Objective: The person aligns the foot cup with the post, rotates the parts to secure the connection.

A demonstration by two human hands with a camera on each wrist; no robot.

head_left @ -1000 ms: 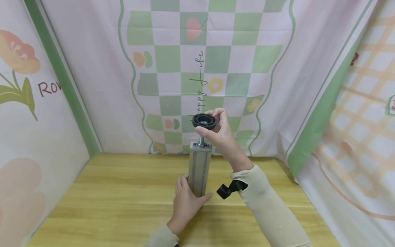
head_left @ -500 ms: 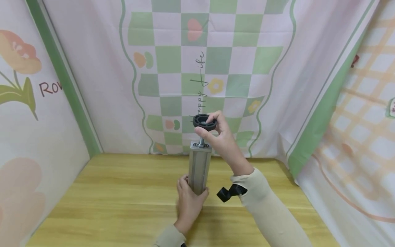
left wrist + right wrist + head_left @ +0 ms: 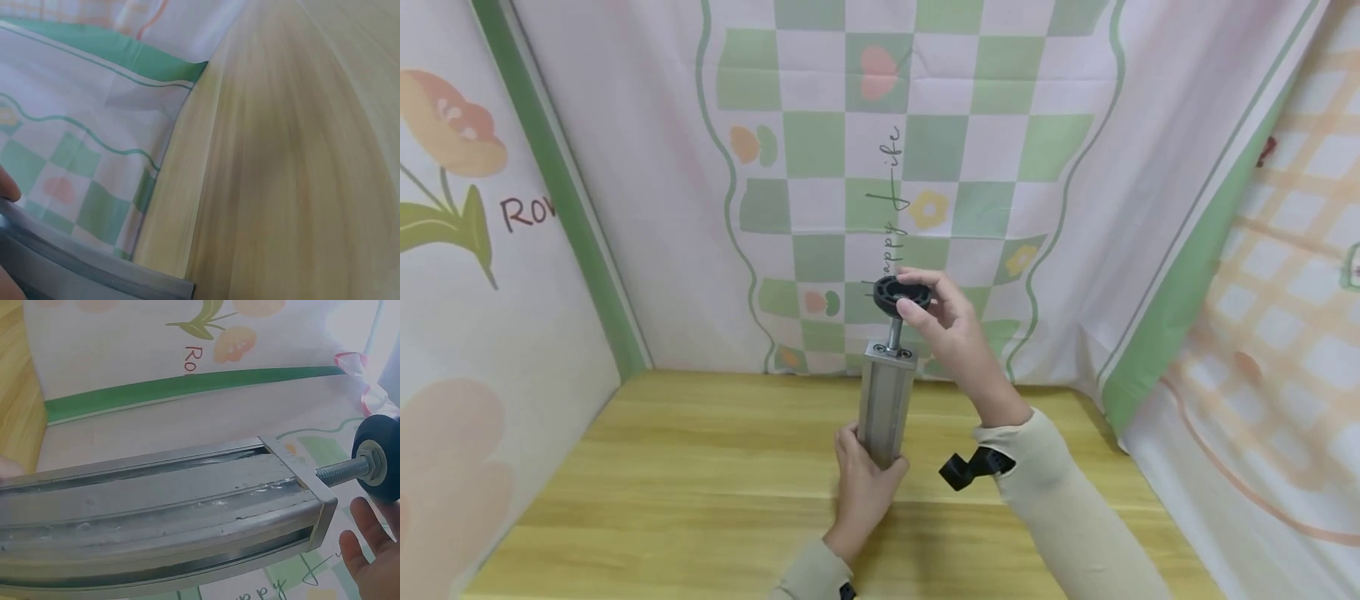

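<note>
An aluminium profile [image 3: 883,408] stands nearly upright above the table in the head view, with a metal end plate [image 3: 891,354] on top. From the plate rises a threaded rod [image 3: 894,335], carrying a black round levelling foot [image 3: 886,302]. My left hand [image 3: 865,492] grips the profile's lower part, thumb on the right side. At the top, my right hand [image 3: 957,337] pinches the foot's rim between thumb and fingers. The right wrist view shows the grooved profile [image 3: 144,512], the rod [image 3: 340,472] and a nut [image 3: 373,461] under the foot.
The wooden table [image 3: 700,492] spreads below both hands. Printed cloths [image 3: 820,208] hang behind it and on both sides. A black wrist mount [image 3: 973,467] sticks out from the right sleeve.
My left thumb has closed in against the profile. The right fingers have shifted round the foot's rim, index finger first dipping into its hollow, now on the far edge. The foot moved slightly right.
</note>
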